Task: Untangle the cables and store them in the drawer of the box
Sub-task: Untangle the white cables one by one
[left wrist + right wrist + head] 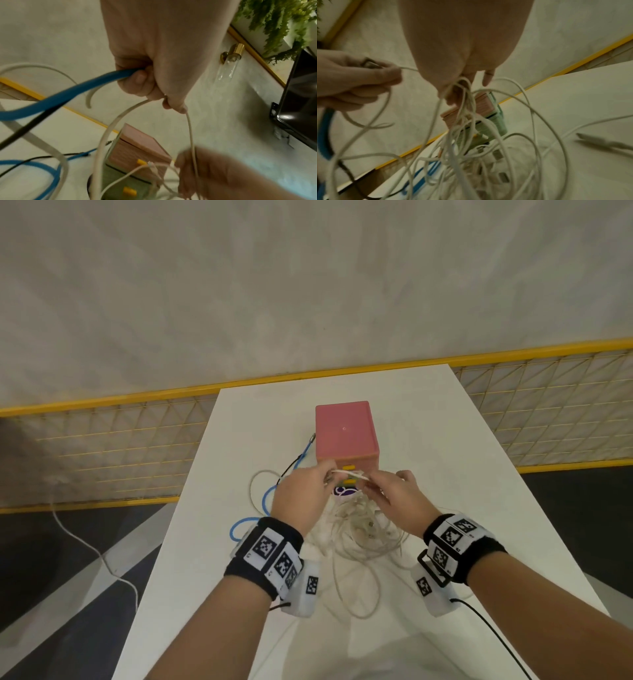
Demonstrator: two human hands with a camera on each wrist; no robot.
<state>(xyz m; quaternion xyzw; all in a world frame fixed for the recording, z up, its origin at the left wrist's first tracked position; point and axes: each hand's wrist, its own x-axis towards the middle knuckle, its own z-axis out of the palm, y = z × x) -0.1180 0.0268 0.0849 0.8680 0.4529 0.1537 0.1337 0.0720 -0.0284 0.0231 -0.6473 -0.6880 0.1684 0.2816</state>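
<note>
White cables (359, 535) tangled on white table (479, 508), both hands' fingers (329, 470) pinching strands, yellow-railed mesh fence (102, 446) behind.

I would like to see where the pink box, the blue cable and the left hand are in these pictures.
pink box (344, 429), head view, on its top face.
blue cable (72, 93), left wrist view, on the stretch leaving the fist.
left hand (301, 494), head view, on its back.

In the head view both hands (346, 491) cover the pink plastic box's lower front (356, 465), so the drawers barely show. The tangle of thin white cables (363, 534) blurs together; single strands cannot be traced. The blue flat cable (51, 102) leaves the left-wrist picture at 9 o'clock.
</note>
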